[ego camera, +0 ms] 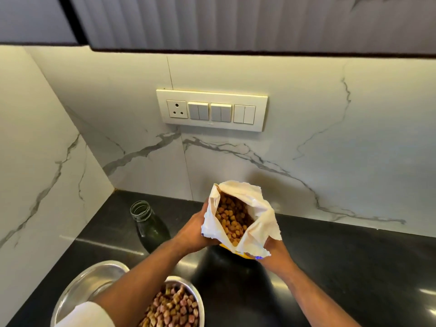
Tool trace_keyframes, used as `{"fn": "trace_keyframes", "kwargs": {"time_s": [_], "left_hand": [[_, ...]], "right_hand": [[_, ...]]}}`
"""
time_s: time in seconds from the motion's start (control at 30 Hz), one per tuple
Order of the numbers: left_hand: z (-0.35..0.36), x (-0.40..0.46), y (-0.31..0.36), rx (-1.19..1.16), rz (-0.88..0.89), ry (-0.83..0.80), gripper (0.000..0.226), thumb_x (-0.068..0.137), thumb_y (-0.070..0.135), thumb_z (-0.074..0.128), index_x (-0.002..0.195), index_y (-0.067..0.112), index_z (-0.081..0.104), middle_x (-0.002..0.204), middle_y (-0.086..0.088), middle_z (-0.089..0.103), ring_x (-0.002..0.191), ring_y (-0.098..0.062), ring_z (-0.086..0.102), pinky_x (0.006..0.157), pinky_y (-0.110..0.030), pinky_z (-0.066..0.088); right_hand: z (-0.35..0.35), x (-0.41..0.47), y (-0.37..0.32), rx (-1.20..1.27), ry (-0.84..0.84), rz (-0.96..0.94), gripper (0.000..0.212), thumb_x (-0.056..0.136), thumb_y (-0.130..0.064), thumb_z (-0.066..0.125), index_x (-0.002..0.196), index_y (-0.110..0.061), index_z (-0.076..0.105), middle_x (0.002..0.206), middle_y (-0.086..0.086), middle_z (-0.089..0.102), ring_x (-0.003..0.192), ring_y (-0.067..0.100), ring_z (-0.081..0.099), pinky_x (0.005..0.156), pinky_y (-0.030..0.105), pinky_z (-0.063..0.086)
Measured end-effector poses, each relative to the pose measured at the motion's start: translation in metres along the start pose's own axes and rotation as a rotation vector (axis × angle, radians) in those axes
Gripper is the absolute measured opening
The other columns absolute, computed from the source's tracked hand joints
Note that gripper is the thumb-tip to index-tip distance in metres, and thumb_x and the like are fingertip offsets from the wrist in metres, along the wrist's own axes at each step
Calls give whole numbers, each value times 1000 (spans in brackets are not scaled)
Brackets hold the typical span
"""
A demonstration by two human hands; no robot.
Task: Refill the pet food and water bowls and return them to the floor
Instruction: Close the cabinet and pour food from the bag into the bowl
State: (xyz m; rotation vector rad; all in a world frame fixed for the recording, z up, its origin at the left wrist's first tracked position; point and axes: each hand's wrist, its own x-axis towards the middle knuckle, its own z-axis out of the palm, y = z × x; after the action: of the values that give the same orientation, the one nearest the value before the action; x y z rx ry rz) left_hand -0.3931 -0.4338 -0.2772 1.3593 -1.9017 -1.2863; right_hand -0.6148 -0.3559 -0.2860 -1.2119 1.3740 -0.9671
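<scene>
An open bag of pet food was held upright above the black desk, near the marble back wall. The left hand was curled around the bag's left side, and the right hand gripped its lower right corner, where the torn white top was folded outward. Brown kibble was seen inside, reaching close to the mouth.

At the bottom edge of the view, a steel bowl filled with kibble was partly hidden by the left forearm. Just beside it, to the left, a second steel bowl was seen without kibble; whether water was in it could not be told. An uncapped glass bottle stood behind the bowls, to the left of the bag.

The food step was judged to be done, with the water bowl probably left to be filled.

Several risks were judged from here. Kibble could be spilled across the desk if the wide-open bag were tipped or set down unclosed. The bottle could be knocked over by the left elbow as the bag was put aside. The full bowl, being heaped, could shed pieces if carried to the floor unevenly.
</scene>
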Motion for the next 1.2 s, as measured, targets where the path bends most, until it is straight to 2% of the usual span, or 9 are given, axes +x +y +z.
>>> {"fn": "trace_keyframes", "kwargs": {"time_s": [0.13, 0.23, 0.3, 0.43, 0.57, 0.8, 0.9, 1.03, 1.2], "left_hand": [[-1, 14, -12, 80, -18, -68, 119, 53, 85, 77, 145, 23, 34, 131, 19, 55, 121, -8, 61, 109, -34, 52], [2, 16, -31, 97, -38, -93, 110, 65, 59, 88, 152, 30, 28, 141, 11, 56, 131, -13, 58, 111, -49, 50], [0, 19, -34, 113, -49, -81, 107, 69, 50, 90, 153, 32, 26, 143, 11, 54, 133, -12, 56, 112, -50, 49], [2, 19, -34, 100, -58, -82, 108, 76, 30, 90, 157, 29, 19, 140, 16, 48, 133, -11, 50, 114, -45, 46], [2, 16, -39, 47, -73, -68, 116, 74, 27, 92, 158, 35, 13, 138, 18, 49, 132, -14, 52, 112, -47, 49], [-6, -1, -42, -118, -114, -27, 128, 67, 8, 94, 158, 44, 12, 139, 15, 53, 133, -18, 55, 107, -45, 53], [-11, -12, -36, -153, -114, -15, 131, 66, 11, 96, 158, 46, 11, 150, 6, 48, 141, -22, 48, 117, -51, 42], [-17, -34, -29, -161, -104, 11, 129, 66, 20, 98, 157, 51, 12, 164, -2, 33, 151, -26, 37, 122, -54, 33], [-26, -69, -24, -198, -75, 69, 124, 68, 17, 96, 155, 54, 17, 169, -3, 24, 155, -27, 26, 123, -55, 31]], "right_hand": [[4, 12, 11, -62, 1, 40, 66, 55, -63, 88, 103, -35, 52, 105, -11, 62, 91, -4, 64, 85, 13, 55], [6, 17, 21, -134, 51, 29, 99, 25, -93, 75, 105, -39, 51, 107, -20, 58, 97, -3, 58, 75, 4, 49], [6, 22, 26, -131, 52, 49, 90, 35, -83, 83, 107, -41, 50, 109, -22, 57, 97, -3, 57, 81, 6, 51], [3, 30, 36, -171, 17, 112, 53, 78, -27, 86, 113, -40, 49, 115, -21, 58, 103, 1, 60, 108, 45, 50], [1, 31, 44, -225, 12, 125, 57, 79, -24, 87, 115, -43, 47, 116, -23, 57, 105, 1, 59, 106, 42, 49], [-2, 19, 42, -208, 85, 75, 95, 62, -34, 98, 139, -34, 44, 124, -19, 60, 119, 9, 60, 91, 22, 53], [-1, 7, 36, -152, 113, 54, 109, 49, -46, 99, 142, -33, 44, 129, -16, 60, 122, 10, 59, 78, 13, 53], [4, -10, 23, -109, 161, -3, 145, 34, -64, 98, 155, -38, 23, 147, -9, 48, 134, 15, 49, 103, 37, 52], [14, -30, 1, -144, 283, -138, 155, 26, -81, 88, 157, -38, 16, 161, -3, 32, 148, 20, 33, 115, 46, 40]]}}
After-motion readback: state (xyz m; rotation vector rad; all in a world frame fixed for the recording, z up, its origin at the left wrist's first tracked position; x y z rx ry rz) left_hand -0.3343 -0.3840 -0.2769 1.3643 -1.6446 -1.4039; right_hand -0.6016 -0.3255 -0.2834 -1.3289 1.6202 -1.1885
